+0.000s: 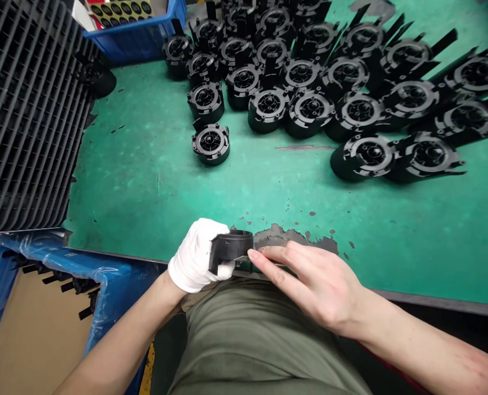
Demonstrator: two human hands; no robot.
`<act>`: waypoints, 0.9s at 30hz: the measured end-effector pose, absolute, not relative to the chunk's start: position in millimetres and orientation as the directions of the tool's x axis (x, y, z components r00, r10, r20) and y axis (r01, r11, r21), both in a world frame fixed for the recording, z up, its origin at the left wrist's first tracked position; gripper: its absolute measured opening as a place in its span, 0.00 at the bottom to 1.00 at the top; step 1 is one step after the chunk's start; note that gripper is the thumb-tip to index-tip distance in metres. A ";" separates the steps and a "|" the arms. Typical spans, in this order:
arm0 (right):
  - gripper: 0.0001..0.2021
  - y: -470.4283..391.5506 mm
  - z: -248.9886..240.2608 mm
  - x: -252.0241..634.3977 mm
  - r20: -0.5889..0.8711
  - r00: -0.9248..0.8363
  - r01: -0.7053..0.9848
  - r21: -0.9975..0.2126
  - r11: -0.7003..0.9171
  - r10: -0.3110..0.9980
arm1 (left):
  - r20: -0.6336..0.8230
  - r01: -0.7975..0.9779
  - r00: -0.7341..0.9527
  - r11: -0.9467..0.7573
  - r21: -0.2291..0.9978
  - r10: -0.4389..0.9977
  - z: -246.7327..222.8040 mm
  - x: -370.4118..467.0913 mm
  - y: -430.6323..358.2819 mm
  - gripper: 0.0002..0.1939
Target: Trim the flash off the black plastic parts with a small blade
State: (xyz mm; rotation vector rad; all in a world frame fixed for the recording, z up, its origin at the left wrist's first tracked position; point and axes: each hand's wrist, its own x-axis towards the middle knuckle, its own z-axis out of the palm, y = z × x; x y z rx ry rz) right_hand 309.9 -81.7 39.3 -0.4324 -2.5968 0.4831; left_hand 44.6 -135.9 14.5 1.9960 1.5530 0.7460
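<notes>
In a white glove, my left hand grips a round black plastic part at the table's front edge. The part is tilted on its side, with a flat tab pointing down at its left. My right hand is bare, and its index and middle fingers reach to the right side of the part. A thin, light-coloured edge shows by the fingertips, too small to make out. The right thumb is hidden. A similar black part stands alone on the green table ahead of my hands.
Many black housings stand in rows at the back and right. A blue bin with sticker sheets is at the back left. A black grid rack lines the left side. Below it, a blue crate holds cardboard and black parts.
</notes>
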 end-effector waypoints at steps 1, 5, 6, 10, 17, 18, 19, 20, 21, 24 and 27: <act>0.21 -81.7 38.4 310.5 0.366 -0.842 0.235 -0.415 0.879 0.397 | 0.125 0.705 0.190 -0.224 0.673 0.974 14.6 44.7 -136.2 0.09; 0.23 -79.0 32.6 311.2 0.355 -0.818 0.298 -0.411 0.862 0.452 | 0.152 0.722 0.169 -0.227 0.654 0.974 15.1 45.6 -137.3 0.07; 0.23 -77.9 31.7 311.0 0.352 -0.819 0.306 -0.402 0.863 0.454 | 0.158 0.724 0.168 -0.230 0.651 0.973 15.1 45.7 -137.4 0.07; 0.24 -75.0 32.8 309.3 0.364 -0.827 0.287 -0.383 0.878 0.429 | 0.169 0.732 0.175 -0.243 0.637 0.970 15.2 46.0 -137.2 0.07; 0.23 -79.4 39.6 309.1 0.411 -0.839 0.204 -0.367 0.907 0.355 | 0.177 0.731 0.182 -0.254 0.633 0.967 16.6 46.1 -136.3 0.09; 0.22 -79.9 40.3 309.4 0.405 -0.845 0.200 -0.366 0.909 0.349 | 0.170 0.731 0.185 -0.251 0.634 0.968 16.4 45.9 -136.2 0.09; 0.21 -80.2 40.9 309.6 0.402 -0.848 0.199 -0.363 0.910 0.345 | 0.161 0.732 0.185 -0.246 0.635 0.969 16.0 45.8 -136.1 0.09; 0.21 -80.3 41.4 309.8 0.402 -0.849 0.198 -0.359 0.912 0.343 | 0.153 0.733 0.185 -0.240 0.637 0.971 15.4 45.6 -136.1 0.09; 0.20 -80.3 41.8 309.8 0.405 -0.847 0.201 -0.356 0.913 0.344 | 0.147 0.731 0.186 -0.237 0.639 0.972 14.7 45.3 -136.3 0.10; 0.20 -82.2 42.6 310.1 0.395 -0.858 0.184 -0.362 0.914 0.329 | 0.163 0.723 0.179 -0.242 0.647 0.970 12.0 44.3 -137.7 0.11; 0.18 -87.5 43.6 312.3 0.354 -0.892 0.126 -0.403 0.906 0.281 | 0.197 0.713 0.165 -0.255 0.653 0.966 10.3 43.4 -139.4 0.12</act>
